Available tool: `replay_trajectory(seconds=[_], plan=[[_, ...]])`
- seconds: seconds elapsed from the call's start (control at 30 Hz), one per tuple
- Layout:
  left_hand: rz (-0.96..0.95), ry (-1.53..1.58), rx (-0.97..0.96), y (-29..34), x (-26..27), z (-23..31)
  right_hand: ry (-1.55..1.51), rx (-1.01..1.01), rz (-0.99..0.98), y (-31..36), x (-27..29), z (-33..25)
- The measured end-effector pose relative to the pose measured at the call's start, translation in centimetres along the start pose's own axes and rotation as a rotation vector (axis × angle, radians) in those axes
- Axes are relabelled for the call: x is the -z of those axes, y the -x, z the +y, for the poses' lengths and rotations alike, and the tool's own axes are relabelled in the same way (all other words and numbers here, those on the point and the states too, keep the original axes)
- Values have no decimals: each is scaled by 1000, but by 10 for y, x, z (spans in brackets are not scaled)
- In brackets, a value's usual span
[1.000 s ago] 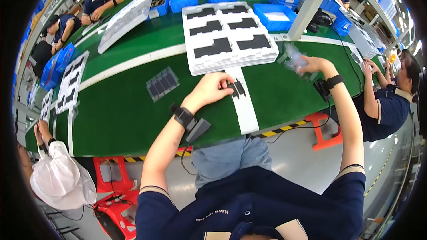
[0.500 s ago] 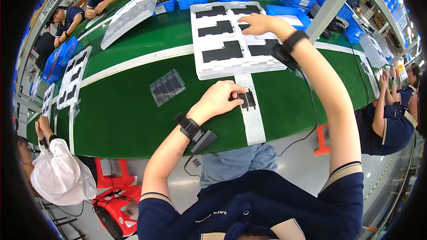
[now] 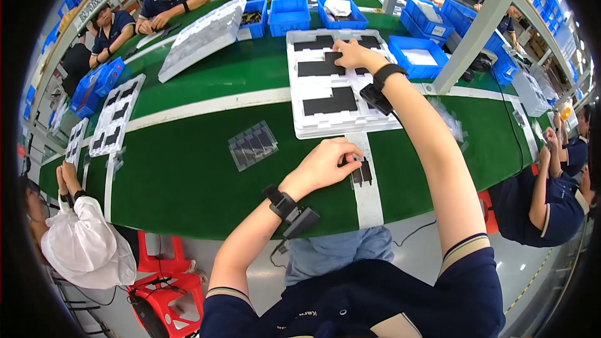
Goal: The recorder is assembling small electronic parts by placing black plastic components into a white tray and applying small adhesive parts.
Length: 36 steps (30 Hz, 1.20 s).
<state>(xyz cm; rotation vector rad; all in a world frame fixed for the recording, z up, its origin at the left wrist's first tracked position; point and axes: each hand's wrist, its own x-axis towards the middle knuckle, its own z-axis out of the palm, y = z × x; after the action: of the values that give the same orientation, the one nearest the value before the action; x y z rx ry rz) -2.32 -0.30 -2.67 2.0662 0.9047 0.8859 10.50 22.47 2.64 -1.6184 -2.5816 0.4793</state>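
Observation:
My left hand [image 3: 328, 164] is low over the green table, thumb and fingers pinched at the edge of a small clear film with black strips [image 3: 363, 174]. That film lies on a white stripe in front of me. With its arm stretched forward, my right hand [image 3: 355, 56] is over a stack of white plastic trays [image 3: 325, 126]. Its thumb and index finger are apart, at the right end of a black flat piece [image 3: 316, 67] in the top tray. Another black piece [image 3: 330, 101] occupies the nearer left pocket. My right wrist and forearm cover part of the tray's right side.
A clear film sheet [image 3: 253, 145] lies left of the trays, with crumpled clear film [image 3: 447, 119] to their right. A tilted white tray [image 3: 201, 39] leans against blue bins [image 3: 289, 16] behind. A metal post [image 3: 482, 25] stands at right. Several co-workers sit around.
My right hand has shifted left across the top tray to the middle-left black piece. My left hand stays at the film with black strips. The whole view has shifted.

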Motion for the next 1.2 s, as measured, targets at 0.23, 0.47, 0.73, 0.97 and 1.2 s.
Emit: replay_trajectory(seconds=[0.23, 0.47, 0.73, 0.97, 1.2], plan=[[637, -123, -246, -1, 21, 15, -26, 482, 542, 90, 14, -17], [732, -286, -328, 1, 24, 15, -301, 427, 305, 206, -23, -31], [373, -184, -102, -4, 13, 1, -430, 489, 209, 185, -59, -22], [332, -199, -22, -6, 13, 4, -536, 396, 581, 197, -53, -15], [366, -189, -66, -8, 11, 3, -877, 364, 951, 229, 2, 1]])
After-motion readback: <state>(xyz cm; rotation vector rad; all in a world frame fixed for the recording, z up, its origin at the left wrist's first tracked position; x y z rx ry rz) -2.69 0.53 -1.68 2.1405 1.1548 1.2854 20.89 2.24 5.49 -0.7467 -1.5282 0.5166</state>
